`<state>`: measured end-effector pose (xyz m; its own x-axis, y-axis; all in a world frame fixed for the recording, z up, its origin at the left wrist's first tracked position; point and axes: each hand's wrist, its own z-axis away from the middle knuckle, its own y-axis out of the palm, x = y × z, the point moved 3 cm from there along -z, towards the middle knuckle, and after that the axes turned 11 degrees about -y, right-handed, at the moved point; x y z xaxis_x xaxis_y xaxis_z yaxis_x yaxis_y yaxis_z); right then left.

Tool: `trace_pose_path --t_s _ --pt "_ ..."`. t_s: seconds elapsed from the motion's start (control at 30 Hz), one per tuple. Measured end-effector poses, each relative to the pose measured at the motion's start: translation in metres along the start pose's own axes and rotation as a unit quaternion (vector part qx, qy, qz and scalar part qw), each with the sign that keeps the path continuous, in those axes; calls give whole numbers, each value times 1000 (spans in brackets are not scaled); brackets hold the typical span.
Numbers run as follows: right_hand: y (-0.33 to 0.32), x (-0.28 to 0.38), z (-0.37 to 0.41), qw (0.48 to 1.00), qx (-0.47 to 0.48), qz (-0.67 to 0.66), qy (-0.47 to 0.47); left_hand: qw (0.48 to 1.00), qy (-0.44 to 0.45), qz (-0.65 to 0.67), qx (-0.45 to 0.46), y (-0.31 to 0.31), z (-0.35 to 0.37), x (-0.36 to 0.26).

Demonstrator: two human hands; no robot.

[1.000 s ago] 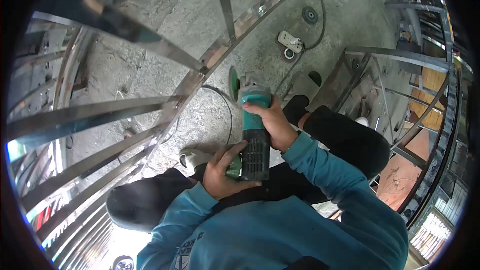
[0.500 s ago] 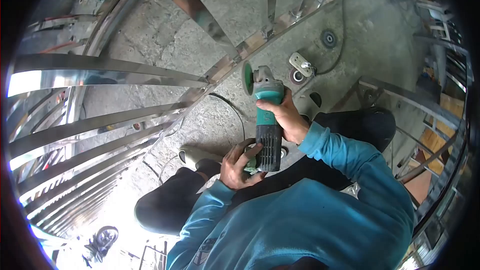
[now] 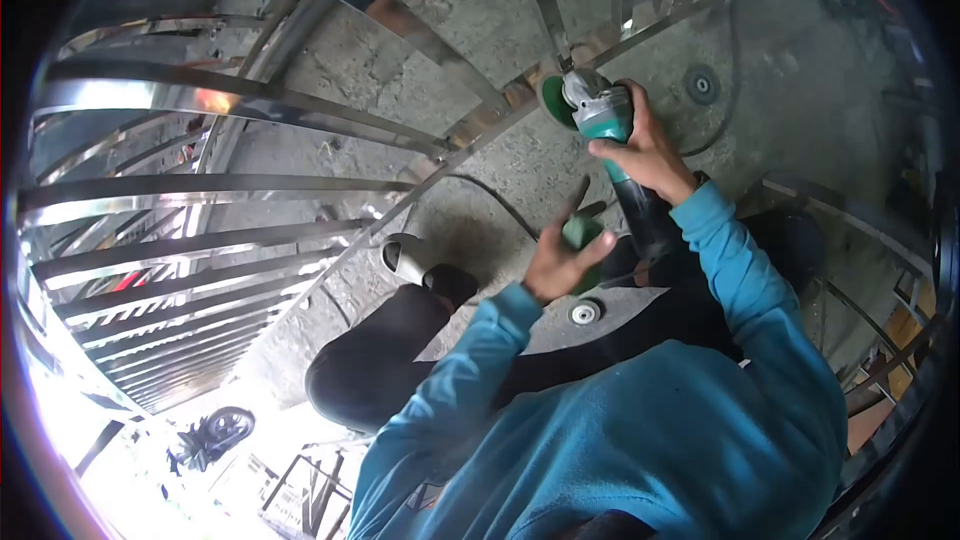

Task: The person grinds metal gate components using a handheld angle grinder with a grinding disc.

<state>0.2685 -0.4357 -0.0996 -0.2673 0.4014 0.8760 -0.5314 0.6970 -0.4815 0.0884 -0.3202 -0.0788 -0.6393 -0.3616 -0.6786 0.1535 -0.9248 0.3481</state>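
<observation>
My right hand [image 3: 648, 152] grips an angle grinder [image 3: 604, 123] by its teal front body, thumb and fingers wrapped round it. The grinder's black rear part [image 3: 645, 215] points back toward my lap. Its green disc [image 3: 556, 100] is right at the foot of a metal bar on the railing [image 3: 470, 155]. My left hand [image 3: 562, 262] is beside the grinder's rear end, its index finger and thumb stretched out. A green piece [image 3: 580, 232] shows between that hand's fingers; the hand hides most of it, so I cannot tell its kind.
Long metal bars [image 3: 230, 185] fan out on the left. On the concrete floor are a small wheel-shaped disc [image 3: 584, 313], a dark round disc [image 3: 702, 85] and a cable [image 3: 735, 70]. A metal frame [image 3: 840, 210] stands at right; a motorcycle [image 3: 215, 435] is at lower left.
The grinder has moved up and right, tilting, its disc now at the railing. My left hand has come away from its rear end, moving right and forward with the green piece.
</observation>
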Motion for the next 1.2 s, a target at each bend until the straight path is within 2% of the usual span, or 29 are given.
trace_pose_path --t_s 0.03,0.07,0.1,0.13,0.23,0.3,0.33,0.4,0.47,0.53,0.6,0.63,0.67,0.73,0.77,0.8,0.83,0.87,0.9,0.93,1.0,1.07,1.13,1.17,1.2 --pt "-4 4 -6 1000 17 25 6 1000 12 -1 9 8 -12 -4" --pt "-7 10 -10 999 13 38 1 999 -18 48 8 14 -22 -4" --pt "-5 13 -17 997 49 54 24 994 -46 97 9 19 -32 -4" --pt "-3 13 -24 993 83 71 46 994 -32 99 21 26 -41 -4" --pt "6 23 -43 979 107 165 60 981 62 183 26 32 -51 -10" --pt "13 32 -55 955 164 218 116 974 84 209 32 26 -55 -14" --pt "17 29 -61 948 178 241 111 970 95 223 28 22 -61 -13" --pt "22 25 -64 945 137 285 83 961 124 246 36 16 -71 -11" --pt "24 33 -66 935 150 311 80 969 79 230 46 13 -68 -13" --pt "27 44 -74 930 170 311 98 964 89 246 53 7 -61 -23" --pt "23 50 -77 922 187 316 118 973 38 222 53 8 -58 -28" --pt "18 53 -77 909 192 344 138 971 42 228 55 9 -58 -32" --pt "8 55 -76 894 195 371 158 967 42 235 93 15 -58 -36" --pt "-27 49 -74 905 168 355 164 955 43 242 167 30 -60 -43" --pt "-45 48 -72 935 132 268 190 966 106 178 156 37 -62 -52" --pt "-61 47 -70 955 97 178 216 982 116 94 119 41 -54 -65" --pt "-75 51 -69 954 100 180 217 985 151 48 75 48 -55 -71" --pt "-89 53 -65 953 88 56 283 983 183 -3 31 53 -57 -76" --pt "-97 54 -61 934 73 -71 343 984 173 -3 39 51 -58 -83" --pt "-104 51 -58 933 72 -77 345 985 168 -7 39 48 -61 -86" --pt "-118 38 -47 884 7 -181 430 974 201 -51 90 47 -69 -94" --pt "-113 30 -34 890 -21 -200 409 972 205 -75 88 49 -70 -96" --pt "-112 17 -20 882 -77 -285 368 951 210 -223 49 53 -70 -93" --pt "-117 -11 -11 877 -85 -310 358 934 249 -252 49 56 -76 -84" --pt "-115 -25 0 856 -112 -357 357 924 246 -286 59 56 -73 -84"
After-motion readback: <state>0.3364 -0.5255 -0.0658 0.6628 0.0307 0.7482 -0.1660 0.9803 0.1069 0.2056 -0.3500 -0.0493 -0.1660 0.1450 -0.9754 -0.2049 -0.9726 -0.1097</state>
